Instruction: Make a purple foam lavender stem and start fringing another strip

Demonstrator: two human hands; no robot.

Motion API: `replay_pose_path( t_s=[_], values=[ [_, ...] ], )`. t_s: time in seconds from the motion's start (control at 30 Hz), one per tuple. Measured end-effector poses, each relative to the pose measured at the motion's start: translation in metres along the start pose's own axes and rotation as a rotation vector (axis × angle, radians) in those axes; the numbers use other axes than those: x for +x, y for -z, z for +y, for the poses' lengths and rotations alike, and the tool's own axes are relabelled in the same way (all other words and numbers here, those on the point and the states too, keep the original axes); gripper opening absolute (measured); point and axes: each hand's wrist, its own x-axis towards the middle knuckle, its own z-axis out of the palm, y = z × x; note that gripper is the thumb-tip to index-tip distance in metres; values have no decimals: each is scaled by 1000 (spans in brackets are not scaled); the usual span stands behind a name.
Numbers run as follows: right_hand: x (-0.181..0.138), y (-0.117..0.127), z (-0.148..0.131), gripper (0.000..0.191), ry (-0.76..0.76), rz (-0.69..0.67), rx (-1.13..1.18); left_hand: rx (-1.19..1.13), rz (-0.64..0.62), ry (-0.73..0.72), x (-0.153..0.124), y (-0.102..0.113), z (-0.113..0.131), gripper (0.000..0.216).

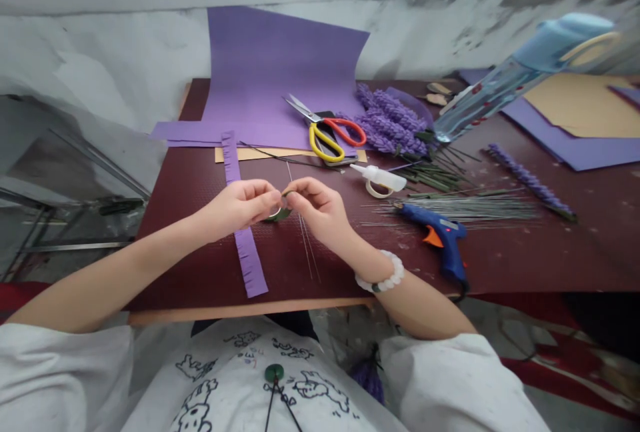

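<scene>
My left hand is closed in a pinch on a small roll of dark green tape, whose pale inner ring shows at the fingertips. Close against it, my right hand pinches the tape's free end. Thin metal wires run below the right fingers; whether they are held or lie on the table, I cannot tell. Under my left hand lies a fringed purple paper strip, partly covered by the hand.
Scissors lie on purple paper at the back. To the right are purple flower stems, a glue bottle, a bundle of wires, a blue glue gun, a single flower stem and a tilted water bottle.
</scene>
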Motion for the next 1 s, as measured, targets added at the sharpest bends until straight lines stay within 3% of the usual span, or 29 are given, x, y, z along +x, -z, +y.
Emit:
replay_pose_path(
  t_s=[0.2,0.33,0.5,0.53,0.67,0.77,0.8,0.87,1.0],
  values=[
    [-1,-1,3,10,109,94,-130,454,164,-274,2,-4,4,14],
    [0,-2,6,6,236,98,-275,548,239,-356,-1,-5,-1,11],
    [21,13,6,9,419,-136,-616,582,315,-396,-7,1,-10,12],
    [31,20,6,14,401,-175,-683,609,348,-423,-7,2,-12,12],
    [83,53,7,45,221,-130,-784,758,449,-545,-11,4,-20,12],
    [119,76,11,48,-56,-104,-1028,883,494,-648,-14,6,-24,13],
    [127,82,13,49,-176,-87,-1193,929,516,-716,-15,7,-24,13],
    [138,91,20,50,-292,-67,-1287,1024,572,-903,-17,9,-25,11],
    [147,92,35,50,-403,-33,-1378,1299,640,-1223,-20,13,-26,7]
  ],
)
